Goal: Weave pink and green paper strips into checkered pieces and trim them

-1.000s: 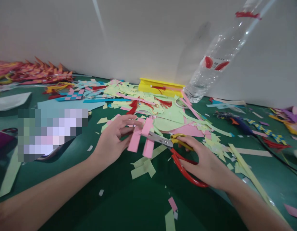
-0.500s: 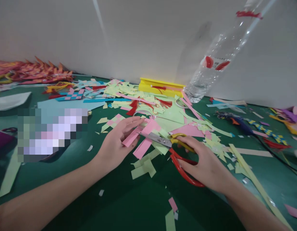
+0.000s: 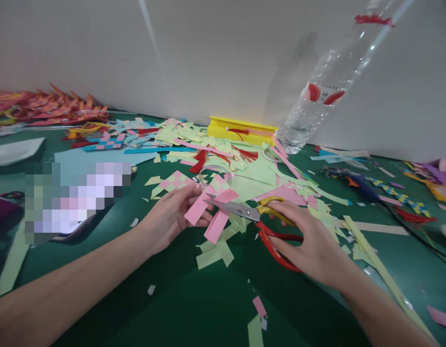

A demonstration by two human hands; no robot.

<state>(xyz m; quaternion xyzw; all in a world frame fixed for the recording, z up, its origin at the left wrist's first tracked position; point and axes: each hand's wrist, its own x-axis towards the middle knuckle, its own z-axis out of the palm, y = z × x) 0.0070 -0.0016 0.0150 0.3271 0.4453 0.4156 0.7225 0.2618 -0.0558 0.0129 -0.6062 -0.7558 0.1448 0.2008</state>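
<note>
1. Now, the left hand [image 3: 170,212] pinches the pink paper [image 3: 216,226] above the green table [image 3: 194,303].
2. The right hand [image 3: 308,233] has fingers curled round the scissors [image 3: 249,212] (red and yellow handles), blades across the paper.

Pink paper strips [image 3: 216,227] in the left hand [image 3: 176,212]; scissors [image 3: 247,212] in the right hand [image 3: 311,243]; green tabletop [image 3: 194,308].
Strips: splayed apart, scissor blades among them. Scissors: one yellow handle loop, one red, right hand at both. Below the strips: pale green offcuts [image 3: 217,256]. Behind: heap of paper pieces [image 3: 168,134], red tassel [image 3: 200,161], yellow folded piece [image 3: 217,127] along the pale wall [image 3: 201,62]. Rear right: clear bottle [image 3: 324,72], red-and-white label [image 3: 324,94]. Left: pixelated item [image 3: 82,202], detail hidden, beside a light blue sheet [image 3: 73,156].
</note>
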